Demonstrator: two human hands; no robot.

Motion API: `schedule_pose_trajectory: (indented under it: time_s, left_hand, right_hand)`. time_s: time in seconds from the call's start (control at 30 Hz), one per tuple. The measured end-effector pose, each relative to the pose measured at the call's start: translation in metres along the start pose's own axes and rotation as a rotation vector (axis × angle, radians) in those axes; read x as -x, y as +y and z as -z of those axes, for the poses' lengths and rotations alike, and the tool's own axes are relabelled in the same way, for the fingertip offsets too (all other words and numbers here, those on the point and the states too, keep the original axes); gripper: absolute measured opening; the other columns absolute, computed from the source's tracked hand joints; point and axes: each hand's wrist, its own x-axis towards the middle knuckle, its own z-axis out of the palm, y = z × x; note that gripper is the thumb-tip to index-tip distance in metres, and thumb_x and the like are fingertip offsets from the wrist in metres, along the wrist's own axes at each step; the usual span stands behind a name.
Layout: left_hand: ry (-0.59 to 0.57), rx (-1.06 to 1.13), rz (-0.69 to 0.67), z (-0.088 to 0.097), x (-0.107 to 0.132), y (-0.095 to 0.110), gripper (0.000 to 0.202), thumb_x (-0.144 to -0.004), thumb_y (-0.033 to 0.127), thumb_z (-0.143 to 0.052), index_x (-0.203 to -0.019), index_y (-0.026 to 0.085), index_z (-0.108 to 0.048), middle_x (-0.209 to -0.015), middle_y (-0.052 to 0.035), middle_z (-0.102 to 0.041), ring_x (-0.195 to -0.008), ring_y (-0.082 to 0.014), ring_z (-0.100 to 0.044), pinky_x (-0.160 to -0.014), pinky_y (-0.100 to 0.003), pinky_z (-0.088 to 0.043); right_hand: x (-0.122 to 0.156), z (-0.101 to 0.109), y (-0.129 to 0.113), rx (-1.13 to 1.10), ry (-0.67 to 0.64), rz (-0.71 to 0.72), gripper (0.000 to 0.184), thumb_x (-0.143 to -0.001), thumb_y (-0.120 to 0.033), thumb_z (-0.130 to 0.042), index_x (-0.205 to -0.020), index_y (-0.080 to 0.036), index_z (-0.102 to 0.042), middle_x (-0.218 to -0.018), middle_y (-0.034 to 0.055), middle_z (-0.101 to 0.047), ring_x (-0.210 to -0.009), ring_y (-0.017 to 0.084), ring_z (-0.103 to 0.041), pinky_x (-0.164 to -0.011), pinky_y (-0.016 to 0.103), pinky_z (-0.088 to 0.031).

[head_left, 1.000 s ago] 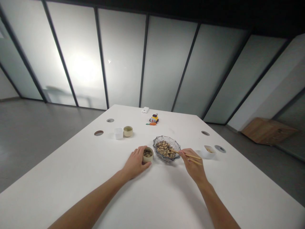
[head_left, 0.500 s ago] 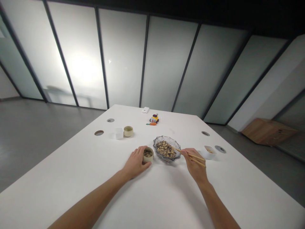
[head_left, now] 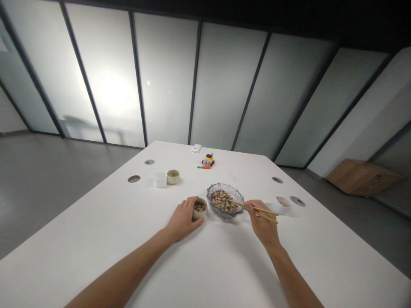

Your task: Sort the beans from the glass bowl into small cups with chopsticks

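Observation:
My left hand (head_left: 184, 219) is wrapped round the side of a small pale-green cup (head_left: 201, 214), which stands on the table with some dark seeds (head_left: 199, 206) inside. Just right of it sits a clear, scalloped glass bowl (head_left: 236, 194) holding a heap of striped seeds or nuts (head_left: 221, 201); their exact kind I cannot tell. In my right hand (head_left: 263, 222) is a pair of wooden chopsticks (head_left: 261, 210), their tips down among the pieces in the bowl. Whether the tips pinch a piece is too small to make out.
Right of my right hand stands a white dish (head_left: 282, 206) with pale pieces in it. A square white container (head_left: 160, 179) and a second green cup (head_left: 173, 177) are at the left. Farther back lie a toy vehicle (head_left: 208, 160), a toy carrot (head_left: 205, 167) and a white box (head_left: 196, 148).
The chopsticks have shifted slightly, their tips moving a little left and lower among the seeds. My left hand and the cup have stayed in place.

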Motion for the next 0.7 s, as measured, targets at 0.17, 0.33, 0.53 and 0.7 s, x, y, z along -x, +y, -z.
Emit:
schedule_pose_trajectory:
  time_s: [0.17, 0.33, 0.53, 0.7]
  left_hand:
    - [-0.004, 0.004, 0.0, 0.0, 0.0, 0.001, 0.067, -0.088, 0.032, -0.075, -0.15, 0.025, -0.051, -0.149, -0.0147, -0.062, -0.134, -0.0365, -0.062, -0.117, -0.055, -0.048]
    - [-0.001, 0.006, 0.0, 0.0, 0.0, 0.0, 0.068, -0.088, 0.033, -0.076, -0.151, 0.026, -0.05, -0.151, -0.0145, -0.061, -0.135, -0.0365, -0.061, -0.118, -0.055, -0.047]
    - [0.002, 0.006, 0.002, 0.0, 0.001, -0.001, 0.067, -0.089, 0.033, -0.077, -0.15, 0.026, -0.051, -0.15, -0.0143, -0.062, -0.134, -0.0361, -0.062, -0.117, -0.054, -0.048]
    - [0.001, -0.001, 0.003, 0.0, 0.0, -0.001, 0.067, -0.088, 0.034, -0.077, -0.15, 0.026, -0.052, -0.149, -0.0137, -0.063, -0.136, -0.0363, -0.062, -0.117, -0.053, -0.048]
  right_hand:
    - [0.002, -0.002, -0.002, -0.09, -0.078, -0.029, 0.048, -0.107, -0.062, -0.058, -0.09, -0.023, -0.08, -0.089, 0.0079, -0.079, -0.082, 0.023, -0.074, -0.078, 0.037, -0.062]
    - [0.002, -0.001, -0.004, -0.099, -0.06, -0.045, 0.05, -0.106, -0.064, -0.058, -0.088, -0.024, -0.08, -0.087, 0.0084, -0.079, -0.081, 0.024, -0.075, -0.077, 0.038, -0.062]
    - [0.0, 0.001, -0.006, -0.031, 0.026, -0.061, 0.053, -0.106, -0.066, -0.055, -0.084, -0.024, -0.08, -0.087, 0.0087, -0.078, -0.083, 0.025, -0.074, -0.08, 0.04, -0.061]
    - [-0.002, 0.003, -0.014, -0.057, 0.091, -0.113, 0.056, -0.105, -0.069, -0.054, -0.085, -0.024, -0.08, -0.089, 0.009, -0.078, -0.085, 0.026, -0.074, -0.081, 0.04, -0.06]
